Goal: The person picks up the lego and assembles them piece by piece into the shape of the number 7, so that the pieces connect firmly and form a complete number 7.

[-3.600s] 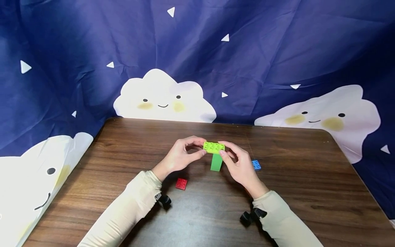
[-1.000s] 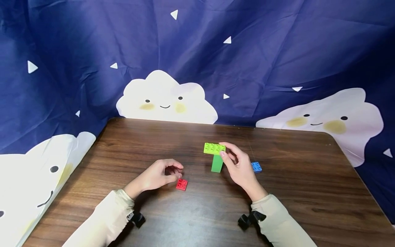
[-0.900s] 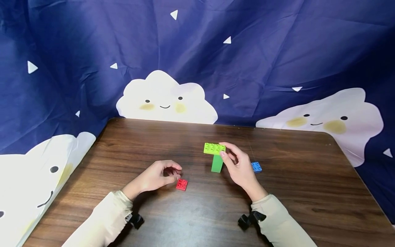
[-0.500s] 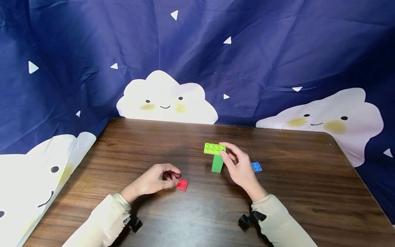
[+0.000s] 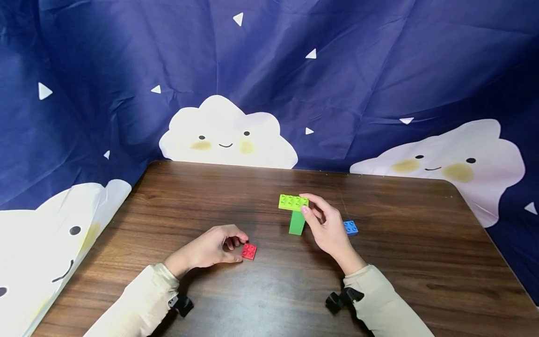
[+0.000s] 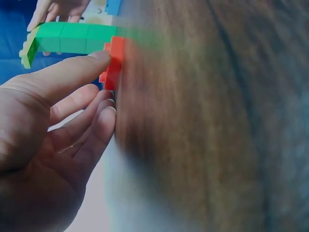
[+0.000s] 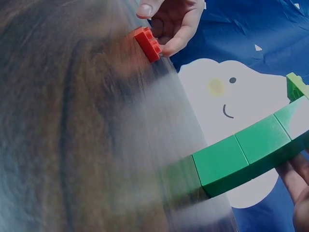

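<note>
My left hand (image 5: 216, 246) is at the small red brick (image 5: 249, 251), which lies studs up on the table. Its thumb and fingertips are parted at the brick's left side; in the right wrist view a gap shows between thumb and fingers, with the red brick (image 7: 147, 44) just in front. My right hand (image 5: 326, 223) pinches the right end of the long lime-green brick (image 5: 289, 201) between thumb and index finger. That brick lies across the top of an upright stack of green bricks (image 5: 296, 223), its left end overhanging. In the right wrist view the green stack (image 7: 241, 153) shows several blocks.
A blue brick (image 5: 351, 228) lies on the table just right of my right hand, partly hidden by it. The dark wooden table (image 5: 400, 252) ends at a backdrop cloth (image 5: 328, 84) with clouds. Black camera mounts (image 5: 182, 304) sit at both wrists.
My left hand has let go of the lime-green brick's left side and come down left to the red brick, then edged slightly nearer the front. My right hand stays on the lime-green brick.
</note>
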`<state>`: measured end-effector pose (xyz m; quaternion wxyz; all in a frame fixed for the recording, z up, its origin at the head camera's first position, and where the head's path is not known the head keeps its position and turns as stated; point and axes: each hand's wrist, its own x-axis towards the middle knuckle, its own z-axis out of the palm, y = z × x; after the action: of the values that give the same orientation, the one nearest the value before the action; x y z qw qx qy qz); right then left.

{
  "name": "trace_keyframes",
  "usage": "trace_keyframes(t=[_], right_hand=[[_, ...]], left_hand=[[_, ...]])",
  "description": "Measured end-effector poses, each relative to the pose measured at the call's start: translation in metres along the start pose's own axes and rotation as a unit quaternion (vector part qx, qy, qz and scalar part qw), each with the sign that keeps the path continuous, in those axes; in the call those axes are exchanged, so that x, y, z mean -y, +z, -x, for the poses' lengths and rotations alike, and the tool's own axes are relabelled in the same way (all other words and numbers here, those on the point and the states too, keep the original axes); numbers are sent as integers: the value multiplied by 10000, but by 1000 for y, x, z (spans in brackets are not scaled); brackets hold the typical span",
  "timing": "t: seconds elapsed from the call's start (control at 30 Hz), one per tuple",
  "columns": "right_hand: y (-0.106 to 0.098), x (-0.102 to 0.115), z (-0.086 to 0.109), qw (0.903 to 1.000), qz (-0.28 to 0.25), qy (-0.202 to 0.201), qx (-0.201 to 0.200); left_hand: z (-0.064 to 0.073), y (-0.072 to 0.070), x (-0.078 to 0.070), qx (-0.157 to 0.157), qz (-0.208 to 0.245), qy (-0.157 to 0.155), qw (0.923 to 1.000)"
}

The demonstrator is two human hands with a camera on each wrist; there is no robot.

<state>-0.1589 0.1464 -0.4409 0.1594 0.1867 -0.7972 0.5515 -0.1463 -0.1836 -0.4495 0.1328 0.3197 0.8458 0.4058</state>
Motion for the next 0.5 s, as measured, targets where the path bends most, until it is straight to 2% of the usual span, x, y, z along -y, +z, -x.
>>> trace_keyframes(t=[0.33, 0.5], right_hand=[[1, -2, 1, 10000, 81, 14, -5], [1, -3, 1, 10000, 68, -7, -26]], left_hand=[[-3, 4, 0, -8, -521, 267, 9983], [-3, 5, 1, -109, -502, 290, 9983]])
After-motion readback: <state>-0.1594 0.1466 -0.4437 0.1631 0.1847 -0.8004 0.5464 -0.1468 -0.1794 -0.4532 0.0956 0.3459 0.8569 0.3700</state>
